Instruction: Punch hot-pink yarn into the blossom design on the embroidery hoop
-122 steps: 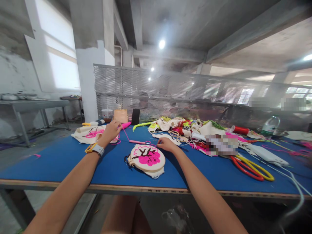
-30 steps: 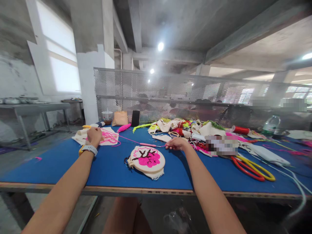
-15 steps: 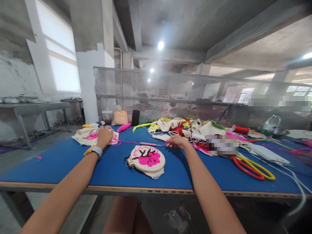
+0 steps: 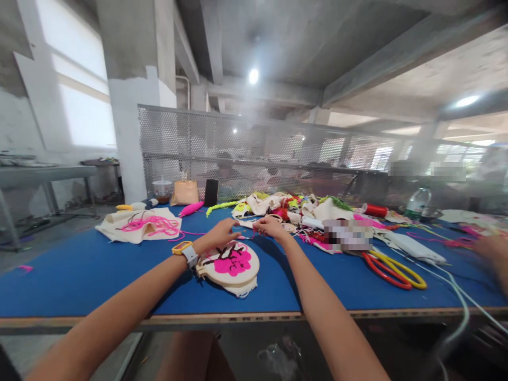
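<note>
An embroidery hoop (image 4: 228, 263) with a pink and dark flower design lies on the blue table (image 4: 99, 270) in front of me. Just behind it my two hands meet. My left hand (image 4: 220, 233), with a yellow-strapped watch on its wrist, has its fingers pinched toward the right hand. My right hand (image 4: 270, 227) is pinched too; a thin pink tool or thread seems to run between them, too small and blurred to name. Loose pink yarn (image 4: 153, 225) lies on a cream cloth (image 4: 119, 227) at the left.
A heap of coloured fabric and yarn (image 4: 293, 209) fills the table's back middle. Red and yellow hoops (image 4: 397, 270), a white cable (image 4: 460, 301) and a water bottle (image 4: 415, 203) are at the right. Another person's hand (image 4: 494, 254) enters at the right edge. A perforated metal screen (image 4: 238, 153) stands behind.
My left hand has left the pink yarn on the cream cloth and come right to meet my right hand above the hoop. The view has shifted a little to the right.
</note>
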Demonstrator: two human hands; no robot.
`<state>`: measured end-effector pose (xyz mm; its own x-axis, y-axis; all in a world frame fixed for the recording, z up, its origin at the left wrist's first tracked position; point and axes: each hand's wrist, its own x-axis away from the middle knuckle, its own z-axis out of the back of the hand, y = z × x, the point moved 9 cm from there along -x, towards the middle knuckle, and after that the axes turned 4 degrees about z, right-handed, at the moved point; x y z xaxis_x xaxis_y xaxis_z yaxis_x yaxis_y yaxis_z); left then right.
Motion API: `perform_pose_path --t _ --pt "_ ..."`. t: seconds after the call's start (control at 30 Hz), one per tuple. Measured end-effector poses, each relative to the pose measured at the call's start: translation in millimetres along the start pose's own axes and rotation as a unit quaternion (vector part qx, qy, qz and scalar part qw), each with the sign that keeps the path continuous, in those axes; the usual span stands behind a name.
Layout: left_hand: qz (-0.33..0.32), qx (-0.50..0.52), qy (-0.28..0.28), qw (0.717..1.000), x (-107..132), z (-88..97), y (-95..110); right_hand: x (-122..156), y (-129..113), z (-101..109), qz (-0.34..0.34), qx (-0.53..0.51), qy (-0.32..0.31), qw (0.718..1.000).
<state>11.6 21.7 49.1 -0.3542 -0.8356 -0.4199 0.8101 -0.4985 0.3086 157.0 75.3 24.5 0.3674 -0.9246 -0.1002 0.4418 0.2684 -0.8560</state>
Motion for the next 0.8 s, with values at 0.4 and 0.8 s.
perform_pose_path --t 0.4,0.8 --pt "0.003 0.068 -0.109 0.992 -44.1 -58.1 11.6 -2.3 9.4 3.0 0.012 -0.061 0.043 0.997" --pt "0.088 0.195 0.145 0.966 -44.3 3.5 12.7 0.6 -10.7 2.6 0.063 -0.14 0.023 0.988"
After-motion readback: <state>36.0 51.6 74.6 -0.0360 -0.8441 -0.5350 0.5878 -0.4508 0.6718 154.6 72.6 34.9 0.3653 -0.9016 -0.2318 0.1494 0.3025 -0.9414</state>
